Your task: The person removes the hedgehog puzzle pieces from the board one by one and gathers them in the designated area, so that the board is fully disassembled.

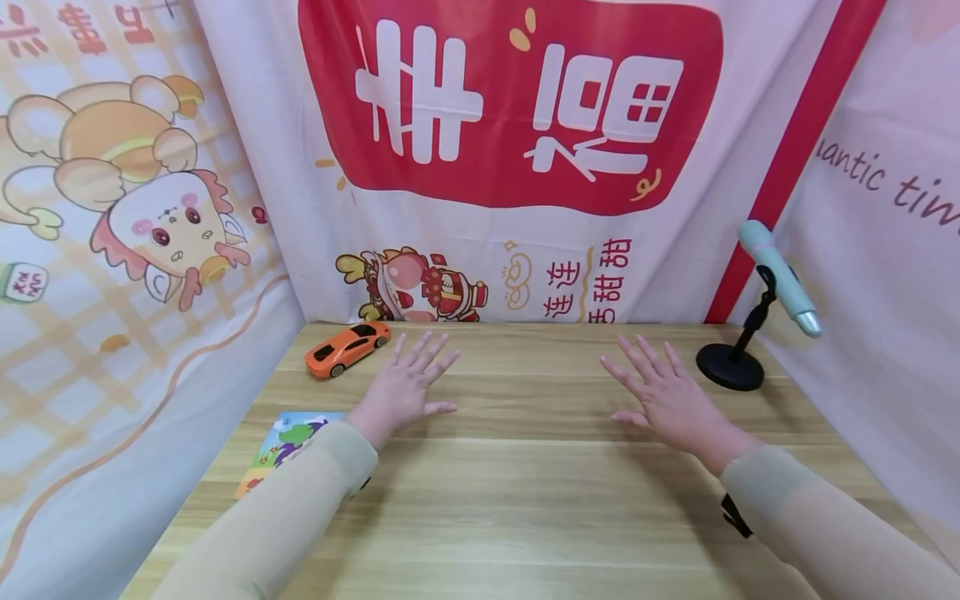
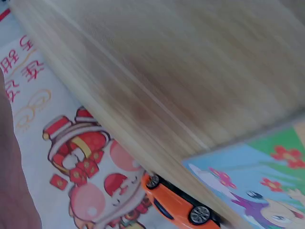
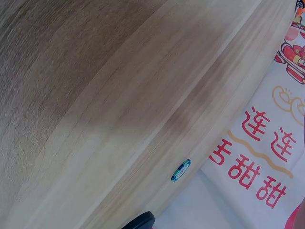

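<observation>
Both hands hang with fingers spread and hold nothing. My left hand (image 1: pixel 401 390) is over the left half of the wooden table (image 1: pixel 517 500), near an orange toy sports car (image 1: pixel 348 348). A colourful cartoon card or booklet (image 1: pixel 281 442) lies partly hidden beneath the left forearm; its printed flowers show in the left wrist view. On the other side, my right hand (image 1: pixel 671 404) is nearest to a mint-green microphone (image 1: pixel 782 279) on a black stand (image 1: pixel 730 367). Whether either palm touches the tabletop is hard to tell.
A white cloth with a red printed panel (image 1: pixel 510 175) hangs behind the table's far edge. Printed cloths stand at the left (image 1: pixel 120 275) and right (image 1: pixel 885 275). A small oval sticker (image 3: pixel 181 170) shows by the table edge in the right wrist view.
</observation>
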The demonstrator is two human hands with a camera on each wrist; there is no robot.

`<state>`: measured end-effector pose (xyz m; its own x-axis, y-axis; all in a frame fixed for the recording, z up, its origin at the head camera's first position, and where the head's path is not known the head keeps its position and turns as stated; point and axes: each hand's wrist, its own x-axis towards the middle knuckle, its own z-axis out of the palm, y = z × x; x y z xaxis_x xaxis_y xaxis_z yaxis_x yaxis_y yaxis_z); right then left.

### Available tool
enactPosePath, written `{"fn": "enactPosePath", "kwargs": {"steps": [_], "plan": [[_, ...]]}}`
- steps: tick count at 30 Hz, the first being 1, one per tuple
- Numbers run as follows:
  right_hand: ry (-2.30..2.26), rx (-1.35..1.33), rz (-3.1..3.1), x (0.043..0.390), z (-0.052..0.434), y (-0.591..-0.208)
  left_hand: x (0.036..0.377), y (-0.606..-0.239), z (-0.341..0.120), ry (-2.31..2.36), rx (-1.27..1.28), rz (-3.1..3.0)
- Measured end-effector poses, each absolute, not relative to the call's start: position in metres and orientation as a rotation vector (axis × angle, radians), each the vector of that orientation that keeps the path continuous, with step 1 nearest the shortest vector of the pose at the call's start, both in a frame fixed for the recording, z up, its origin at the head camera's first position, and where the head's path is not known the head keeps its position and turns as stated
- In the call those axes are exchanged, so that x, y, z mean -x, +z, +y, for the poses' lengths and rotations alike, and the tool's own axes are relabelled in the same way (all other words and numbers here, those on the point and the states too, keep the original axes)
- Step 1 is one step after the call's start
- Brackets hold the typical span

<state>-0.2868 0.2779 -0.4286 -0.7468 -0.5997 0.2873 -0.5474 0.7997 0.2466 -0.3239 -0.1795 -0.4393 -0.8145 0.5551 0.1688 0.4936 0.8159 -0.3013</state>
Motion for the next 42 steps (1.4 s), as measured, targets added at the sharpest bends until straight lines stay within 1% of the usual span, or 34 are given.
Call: {"fn": "enactPosePath", "kwargs": {"steps": [3, 7, 11, 14, 17, 19, 22, 24, 27, 32, 35, 42], "plan": [[-0.197, -0.874, -2.633, 0.29, 0.278, -0.433, 0.32, -0.437, -0.198, 0.171, 0.803, -2.783], [-0.166, -0.885, -2.643, 0.293, 0.278, -0.438, 0.306, -0.429, -0.234, -0.241, 0.731, -2.9], [-0.097, -0.891, -2.66, 0.292, 0.272, -0.441, 0.278, -0.422, -0.283, -0.718, 0.567, -3.009], [-0.026, -0.894, -2.693, 0.289, 0.26, -0.444, 0.249, -0.417, -0.329, -0.955, 0.473, -3.088], [0.041, -0.916, -2.738, 0.287, 0.243, -0.449, 0.226, -0.42, -0.374, -1.009, 0.434, -3.197], [0.086, -0.953, -2.763, 0.285, 0.229, -0.452, 0.217, -0.425, -0.396, -0.986, 0.386, -3.278], [0.134, -1.019, -2.787, 0.281, 0.206, -0.452, 0.214, -0.436, -0.408, -0.819, 0.365, -3.342], [0.147, -1.065, -2.794, 0.278, 0.19, -0.449, 0.218, -0.444, -0.403, -0.69, 0.346, -3.368], [0.172, -1.124, -2.832, 0.273, 0.166, -0.444, 0.229, -0.451, -0.384, -0.512, 0.327, -3.384], [0.207, -1.212, -2.9, 0.267, 0.135, -0.443, 0.256, -0.454, -0.323, -0.379, 0.311, -3.406], [0.184, -1.26, -2.927, 0.266, 0.12, -0.446, 0.268, -0.454, -0.282, -0.383, 0.314, -3.423], [0.177, -1.275, -2.993, 0.273, 0.11, -0.459, 0.284, -0.455, -0.195, -0.342, 0.411, -3.424]]}}
